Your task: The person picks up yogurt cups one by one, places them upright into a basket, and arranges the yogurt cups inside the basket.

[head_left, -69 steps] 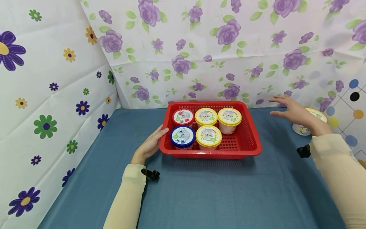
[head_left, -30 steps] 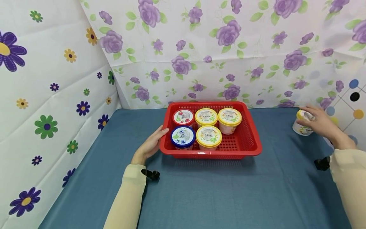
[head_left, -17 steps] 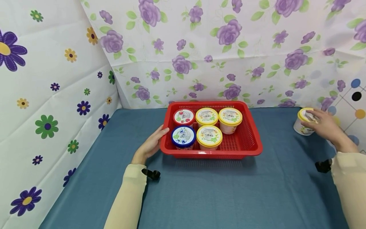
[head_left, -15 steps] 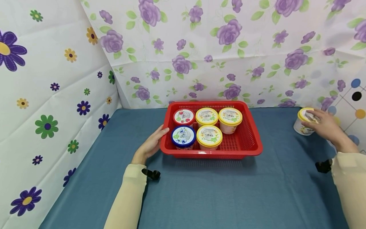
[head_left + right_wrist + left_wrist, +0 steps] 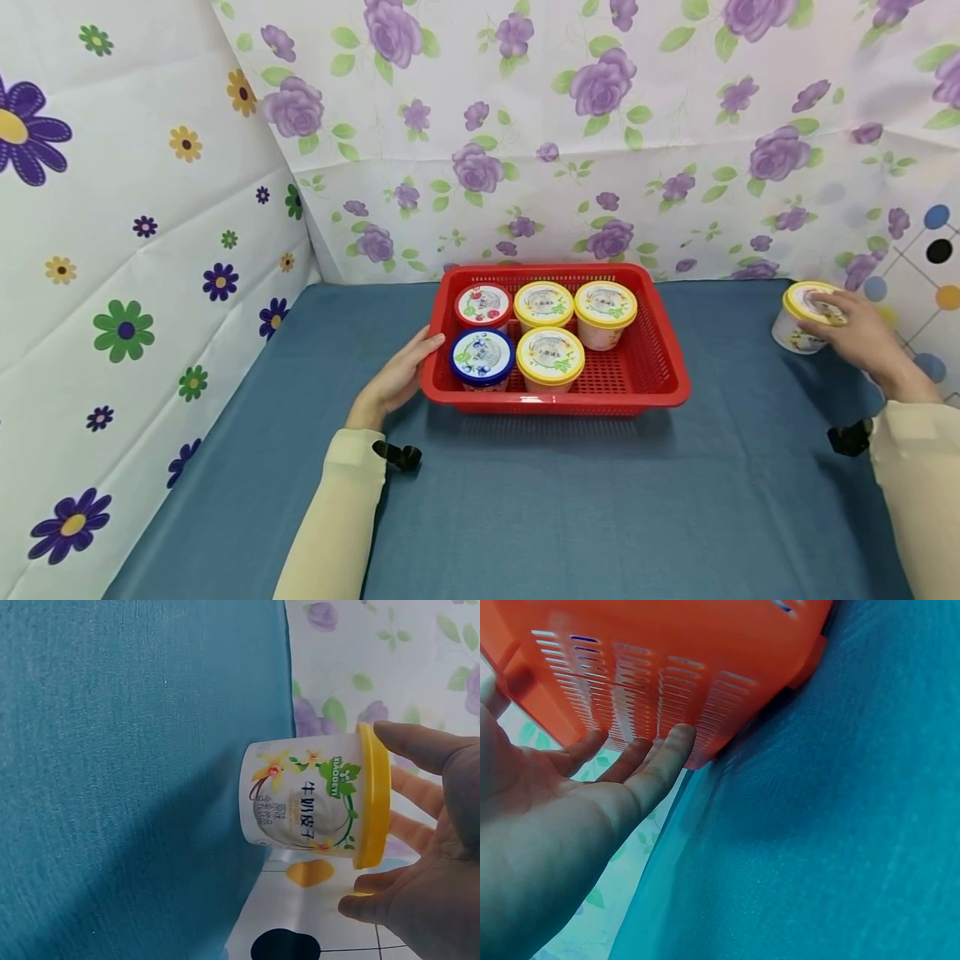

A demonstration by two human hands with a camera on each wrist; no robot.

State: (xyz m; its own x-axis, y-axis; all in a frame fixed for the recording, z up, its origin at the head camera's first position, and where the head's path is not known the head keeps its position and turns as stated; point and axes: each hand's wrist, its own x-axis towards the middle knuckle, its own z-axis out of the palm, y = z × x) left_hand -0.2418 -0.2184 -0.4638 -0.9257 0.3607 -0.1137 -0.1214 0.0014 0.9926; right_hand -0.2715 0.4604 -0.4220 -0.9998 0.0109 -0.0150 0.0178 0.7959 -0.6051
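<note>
My left hand (image 5: 397,375) grips the left rim of a red plastic basket (image 5: 555,400). Its thumb lies on the rim, and in the left wrist view several fingers (image 5: 660,765) rest against the slotted outer wall. On the right, my right hand (image 5: 862,333) holds the yellow lid of a white dessert cup (image 5: 304,795). The thumb touches one edge of the lid and the fingers reach around the far side, some tips hidden. The cup stands upright on the table, printed with flowers and green leaves.
Inside the basket stand several lidded cups: one red-lidded (image 5: 483,305), one blue-lidded (image 5: 482,356) and three yellow-lidded (image 5: 551,356). A blue-grey cloth (image 5: 600,508) covers the table. Floral sheets (image 5: 480,108) hang behind and at the left; a dotted sheet (image 5: 937,292) hangs at the right.
My right hand has moved right from beside the basket to the far-right cup. That cup, partly hidden before, now shows upright. The left hand and basket have stayed put.
</note>
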